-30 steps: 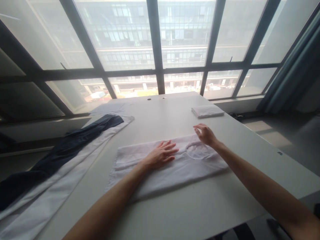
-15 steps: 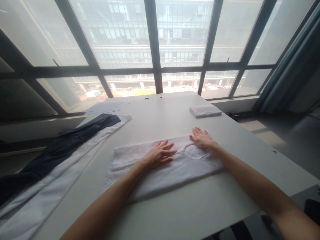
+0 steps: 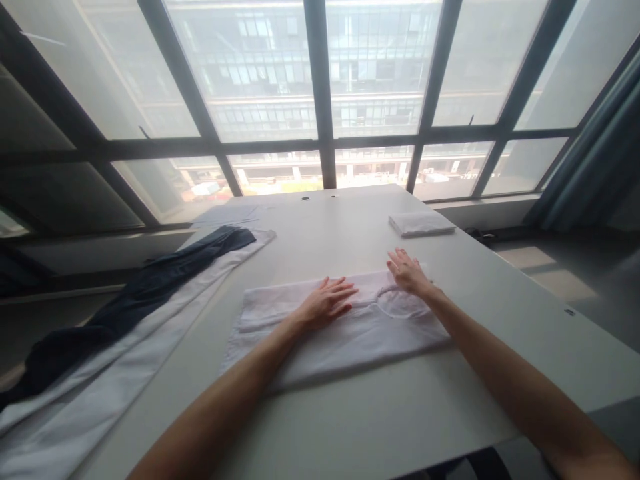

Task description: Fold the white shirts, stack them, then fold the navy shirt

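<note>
A white garment point(image 3: 350, 333) lies folded into a long strip across the white table point(image 3: 380, 413) in front of me. My left hand point(image 3: 327, 301) rests flat on its middle, fingers spread and pointing right. My right hand point(image 3: 407, 272) lies palm down on the garment's far right corner, fingers spread. Neither hand grips the cloth.
A small folded white cloth point(image 3: 421, 223) sits at the table's far right. Along the left edge a long white cloth point(image 3: 125, 360) lies with a dark navy garment point(image 3: 150, 287) on it, both running off the table. Large windows stand behind; a curtain point(image 3: 590, 167) hangs at right.
My right hand, raised above the garment's far right corner a second ago, has come down flat on it. The left hand has stayed pressed on the middle.
</note>
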A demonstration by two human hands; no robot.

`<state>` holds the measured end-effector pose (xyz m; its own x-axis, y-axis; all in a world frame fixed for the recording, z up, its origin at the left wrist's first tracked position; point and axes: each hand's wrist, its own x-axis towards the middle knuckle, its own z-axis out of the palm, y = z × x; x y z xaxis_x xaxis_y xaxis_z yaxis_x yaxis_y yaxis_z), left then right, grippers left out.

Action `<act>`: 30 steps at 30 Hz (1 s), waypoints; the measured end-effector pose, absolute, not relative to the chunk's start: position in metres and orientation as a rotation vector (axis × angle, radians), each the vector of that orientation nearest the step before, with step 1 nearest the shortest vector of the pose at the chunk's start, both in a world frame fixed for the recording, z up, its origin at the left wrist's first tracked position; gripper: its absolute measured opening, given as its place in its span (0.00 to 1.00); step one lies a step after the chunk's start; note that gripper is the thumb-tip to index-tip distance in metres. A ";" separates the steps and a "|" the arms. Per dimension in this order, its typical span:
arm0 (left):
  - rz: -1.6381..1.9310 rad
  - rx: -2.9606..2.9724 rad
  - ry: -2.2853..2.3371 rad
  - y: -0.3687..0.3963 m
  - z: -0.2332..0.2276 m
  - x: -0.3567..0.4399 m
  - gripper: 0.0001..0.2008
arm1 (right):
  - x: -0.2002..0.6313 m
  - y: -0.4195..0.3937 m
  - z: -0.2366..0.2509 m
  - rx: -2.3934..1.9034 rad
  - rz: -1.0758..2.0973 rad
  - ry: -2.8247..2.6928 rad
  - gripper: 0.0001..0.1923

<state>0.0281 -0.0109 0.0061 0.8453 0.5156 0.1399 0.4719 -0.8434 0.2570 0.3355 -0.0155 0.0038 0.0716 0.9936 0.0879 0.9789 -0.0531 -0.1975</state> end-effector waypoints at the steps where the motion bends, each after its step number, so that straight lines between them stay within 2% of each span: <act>1: 0.341 2.813 0.821 -0.012 0.005 0.028 0.24 | 0.325 -0.017 0.001 -2.098 0.117 -2.059 0.30; 12: 0.142 2.681 1.460 -0.009 -0.011 -0.004 0.34 | 0.314 -0.019 -0.032 -2.036 -0.159 -2.356 0.28; 22: -0.016 2.428 1.989 -0.016 -0.016 -0.141 0.34 | 0.312 -0.023 -0.029 -2.005 -0.177 -2.374 0.28; 27: -0.079 2.258 2.042 -0.010 -0.002 -0.152 0.32 | 0.313 -0.021 -0.032 -2.015 -0.172 -2.353 0.28; 30: 0.114 2.241 2.118 -0.004 0.019 -0.130 0.32 | 0.313 -0.019 -0.033 -2.025 -0.123 -2.328 0.29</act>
<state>-0.1304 -0.0042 0.0190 0.0557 0.9983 0.0151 0.9942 -0.0568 0.0911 0.3132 -0.0194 -0.0331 -0.1391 0.9859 0.0932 0.9902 0.1374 0.0247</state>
